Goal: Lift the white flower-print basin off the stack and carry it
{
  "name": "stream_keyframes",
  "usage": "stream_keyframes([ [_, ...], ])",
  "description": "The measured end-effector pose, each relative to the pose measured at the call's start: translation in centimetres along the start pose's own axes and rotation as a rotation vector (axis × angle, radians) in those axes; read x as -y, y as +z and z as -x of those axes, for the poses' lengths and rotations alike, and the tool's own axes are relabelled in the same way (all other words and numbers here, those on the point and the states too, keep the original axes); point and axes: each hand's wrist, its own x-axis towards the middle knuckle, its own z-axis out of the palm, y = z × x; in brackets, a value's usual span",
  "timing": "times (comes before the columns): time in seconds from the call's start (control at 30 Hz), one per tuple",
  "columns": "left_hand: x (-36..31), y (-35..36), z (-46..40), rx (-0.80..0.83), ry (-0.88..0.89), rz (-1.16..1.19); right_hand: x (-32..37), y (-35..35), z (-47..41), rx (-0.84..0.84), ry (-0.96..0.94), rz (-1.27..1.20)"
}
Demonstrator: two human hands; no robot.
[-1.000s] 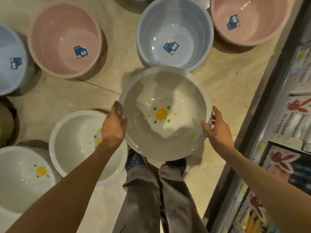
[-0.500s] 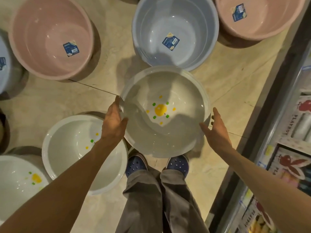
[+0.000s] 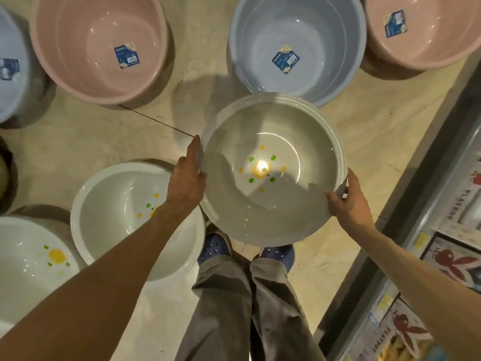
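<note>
Pink tub (image 3: 99,48), blue tub (image 3: 296,48) on floor (image 3: 117,136) ahead. We hold white bowl (image 3: 273,168) between hands: left hand (image 3: 186,178), right hand (image 3: 347,201) gripping rim.

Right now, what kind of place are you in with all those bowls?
Probably a shop: many basins on the floor, some bearing blue labels, and a shelf of boxed goods. Both hands hold a white basin.

The white basin (image 3: 273,217) is looking like glossy, smooth plastic, and light is glinting off its printed bottom. The pink basin (image 3: 73,61) and the blue basin (image 3: 325,61) are showing a softer plastic sheen, each carrying a paper label. The floor (image 3: 91,136) is appearing as matt, faintly mottled stone tile.
</note>
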Motion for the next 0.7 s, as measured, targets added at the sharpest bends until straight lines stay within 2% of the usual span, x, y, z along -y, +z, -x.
stream_keyframes([
  [0.1, 0.0, -1.4, 2.0, -0.039, 0.018, 0.049, 1.9, -0.7, 1.8, -0.014, -0.051, 0.027],
  [0.33, 0.5, -6.7, 8.4, -0.127, -0.067, 0.139, 9.3, -1.6, 6.4, 0.043, -0.096, 0.080],
  [0.7, 5.9, -16.6, 23.0, -0.314, -0.382, 0.311, 22.6, 4.7, 13.2, 0.295, -0.292, 0.280],
])
